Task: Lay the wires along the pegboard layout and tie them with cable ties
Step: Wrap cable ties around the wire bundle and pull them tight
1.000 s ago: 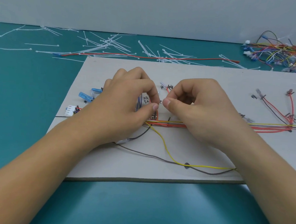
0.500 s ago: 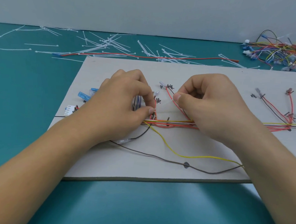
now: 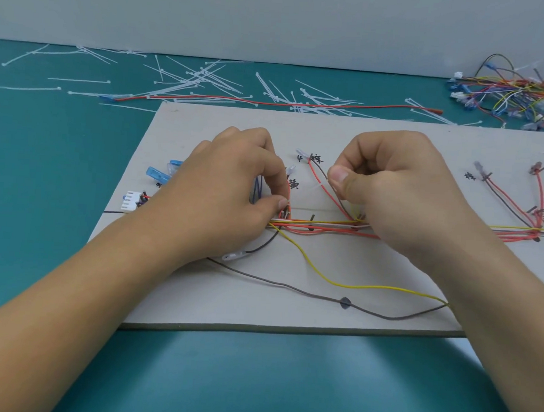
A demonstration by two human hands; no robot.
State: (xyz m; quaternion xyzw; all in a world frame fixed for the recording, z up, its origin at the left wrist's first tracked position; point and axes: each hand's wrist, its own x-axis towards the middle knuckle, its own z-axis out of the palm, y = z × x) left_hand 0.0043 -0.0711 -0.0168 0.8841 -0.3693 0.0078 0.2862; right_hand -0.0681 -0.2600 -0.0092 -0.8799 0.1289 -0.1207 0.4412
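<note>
A grey layout board (image 3: 380,139) lies on the teal table. A bundle of red, yellow and white wires (image 3: 323,225) runs left to right across its middle. My left hand (image 3: 226,196) pinches the bundle at its left end, where a short orange branch rises. My right hand (image 3: 392,194) is closed, thumb against forefinger, on the tail of a thin white cable tie (image 3: 318,185) that slants down towards the bundle. A red and a brown wire (image 3: 317,173) branch up between the hands. A loose yellow wire (image 3: 355,285) and a grey wire (image 3: 291,286) trail over the board's front.
Many loose white cable ties (image 3: 208,81) and a long red wire (image 3: 270,103) lie on the table behind the board. A heap of coloured wires (image 3: 513,93) sits at the back right. Blue terminals (image 3: 158,175) and a white connector (image 3: 131,201) rest at the board's left.
My right hand has moved right and away from the left hand, drawing the cable tie's tail out. The left hand has stayed on the bundle.
</note>
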